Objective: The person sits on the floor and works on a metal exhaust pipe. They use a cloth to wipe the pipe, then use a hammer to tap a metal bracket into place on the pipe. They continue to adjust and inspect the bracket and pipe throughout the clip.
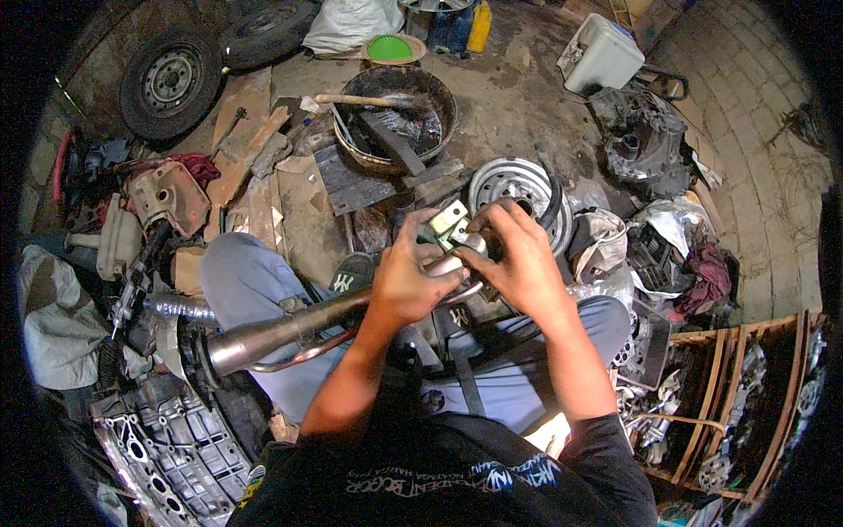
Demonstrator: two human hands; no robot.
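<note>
Across my lap lies a long, shiny metal tube, its wide flanged end at the left, with a thinner pipe running alongside. At its far right end is a small yellowish metal bracket with holes in it. My left hand closes around the bracket and tube end, thumb over the tube and fingers beyond. Curled over the tube's tip from the right is my right hand, thumb pressed near the bracket. Exactly what its fingertips pinch is hidden.
Just beyond my hands are a silver wheel rim and a black basin with a wooden-handled tool. An engine block lies at lower left. Wooden racks of parts stand at right. A tyre leans at far left.
</note>
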